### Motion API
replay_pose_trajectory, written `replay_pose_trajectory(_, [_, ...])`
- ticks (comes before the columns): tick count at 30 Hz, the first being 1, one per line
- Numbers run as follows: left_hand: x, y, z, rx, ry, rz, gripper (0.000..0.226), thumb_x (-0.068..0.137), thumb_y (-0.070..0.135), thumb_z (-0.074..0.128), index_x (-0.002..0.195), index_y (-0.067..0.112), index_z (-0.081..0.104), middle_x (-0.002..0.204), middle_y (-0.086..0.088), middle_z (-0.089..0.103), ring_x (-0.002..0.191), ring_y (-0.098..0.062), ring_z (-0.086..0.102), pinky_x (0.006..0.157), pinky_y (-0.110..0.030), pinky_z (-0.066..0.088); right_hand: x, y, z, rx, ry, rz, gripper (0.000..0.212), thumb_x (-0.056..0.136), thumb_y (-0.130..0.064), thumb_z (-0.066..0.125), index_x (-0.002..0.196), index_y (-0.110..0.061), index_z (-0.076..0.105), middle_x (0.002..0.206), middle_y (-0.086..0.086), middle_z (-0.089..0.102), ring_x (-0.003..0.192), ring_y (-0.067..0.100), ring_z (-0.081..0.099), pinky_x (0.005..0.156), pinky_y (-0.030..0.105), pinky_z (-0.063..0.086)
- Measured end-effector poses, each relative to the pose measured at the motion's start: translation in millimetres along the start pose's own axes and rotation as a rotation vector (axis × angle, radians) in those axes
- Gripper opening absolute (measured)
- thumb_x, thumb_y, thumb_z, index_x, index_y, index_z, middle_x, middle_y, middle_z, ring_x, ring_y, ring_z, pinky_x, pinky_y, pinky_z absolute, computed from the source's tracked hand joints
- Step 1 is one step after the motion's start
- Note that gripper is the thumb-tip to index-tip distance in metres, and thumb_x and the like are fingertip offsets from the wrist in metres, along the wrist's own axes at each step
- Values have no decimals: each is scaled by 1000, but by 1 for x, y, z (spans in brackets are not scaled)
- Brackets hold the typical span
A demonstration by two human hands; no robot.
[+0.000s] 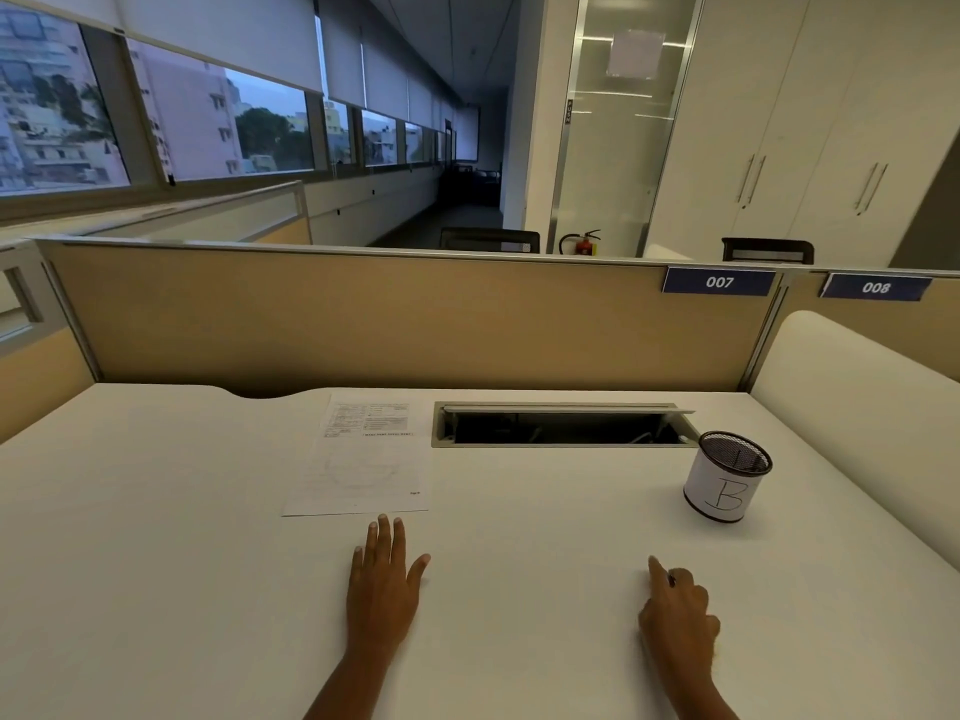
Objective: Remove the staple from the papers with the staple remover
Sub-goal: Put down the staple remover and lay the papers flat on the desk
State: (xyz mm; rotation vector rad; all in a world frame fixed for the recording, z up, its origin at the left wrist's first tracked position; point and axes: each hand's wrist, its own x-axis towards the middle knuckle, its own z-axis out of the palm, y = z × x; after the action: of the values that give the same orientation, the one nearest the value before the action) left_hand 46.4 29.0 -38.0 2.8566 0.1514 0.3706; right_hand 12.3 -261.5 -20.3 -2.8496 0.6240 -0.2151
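Partition tags 007 (719, 281), 008 (876, 287), cup (727, 478) marked B

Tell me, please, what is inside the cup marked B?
Only dark mesh shows inside the cup; its wall hides the bottom, so any contents cannot be told.

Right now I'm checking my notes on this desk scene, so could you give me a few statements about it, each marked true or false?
1. The left hand lies flat on the desk, fingers straight, at the near edge of the papers. True.
2. The mesh cup bears the letter A. False: its label reads B.
3. The papers lie to the left of the open cable tray. True.
4. The right hand grips the papers. False: it rests on the desk well apart from them, on the cup's side.
5. The cup lies tipped over. False: it stands upright.
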Motion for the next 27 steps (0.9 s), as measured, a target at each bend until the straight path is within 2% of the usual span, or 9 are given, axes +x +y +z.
replay_pose_trajectory(6, [17, -6, 1, -17, 41, -5, 65, 92, 47, -2, 118, 8, 42, 111, -14, 69, 100, -24, 67, 88, -36, 47, 14, -37, 2, 64, -31, -76, 48, 89, 1, 37, 136, -8, 36, 129, 14, 50, 111, 31, 48, 83, 41, 44])
replay_pose_trajectory(9, [30, -8, 3, -23, 59, -11, 64, 92, 47, -1, 121, 7, 40, 114, -16, 68, 112, -26, 57, 92, -37, 45, 20, -71, 7, 84, -50, -149, 48, 89, 4, 35, 136, -4, 34, 128, 15, 50, 111, 32, 47, 85, 42, 43])
replay_pose_trajectory(12, [43, -11, 10, -32, 86, -4, 63, 92, 48, 0, 139, 10, 19, 121, -17, 63, 118, -22, 35, 108, -32, 15, 26, -111, 12, 57, -64, -209, 50, 89, 6, 32, 138, -5, 28, 130, 12, 47, 114, 28, 45, 90, 37, 42])
replay_pose_trajectory(15, [56, -13, 20, -82, 113, 26, 61, 92, 49, 2, 141, 15, -7, 123, -17, 61, 118, -22, 33, 113, -22, -12, 31, -149, 18, 50, -88, -257, 48, 91, 4, 31, 138, -6, 26, 133, 12, 44, 118, 27, 42, 94, 36, 40])
replay_pose_trajectory(19, [72, -14, 30, -113, 111, 47, 61, 92, 49, 2, 141, 15, -10, 121, -18, 63, 121, -22, 32, 112, -21, -14, 40, -193, 24, 70, -146, -305, 47, 93, -2, 39, 138, -4, 26, 137, 16, 41, 123, 29, 40, 99, 37, 39])
replay_pose_trajectory(22, [80, -16, 37, -118, 99, 61, 63, 91, 51, 3, 141, 16, -11, 122, -16, 62, 140, -17, 6, 112, -21, -15, 47, -219, 30, 82, -189, -310, 54, 91, -8, 48, 139, -5, 24, 142, 15, 37, 127, 30, 38, 103, 38, 36])
replay_pose_trajectory(24, [86, -18, 42, -116, 74, 64, 63, 90, 52, 3, 141, 16, -10, 122, -15, 62, 142, -15, -2, 112, -22, -15, 53, -233, 36, 85, -201, -304, 58, 90, -12, 53, 140, -5, 23, 143, 14, 36, 128, 29, 38, 104, 38, 36])
replay_pose_trajectory(26, [92, -18, 45, -134, 47, 59, 65, 90, 52, 3, 142, 14, -5, 123, -15, 62, 141, -17, 5, 112, -22, -14, 57, -243, 42, 85, -209, -303, 59, 89, -12, 54, 139, -5, 24, 142, 14, 37, 127, 29, 38, 104, 37, 37])
replay_pose_trajectory(27, [94, -17, 46, -133, 19, 53, 66, 90, 52, 2, 142, 12, 3, 122, -15, 62, 136, -20, 18, 112, -22, -14, 59, -248, 45, 84, -211, -304, 58, 89, -12, 54, 139, -5, 25, 142, 14, 37, 127, 29, 39, 103, 37, 37])
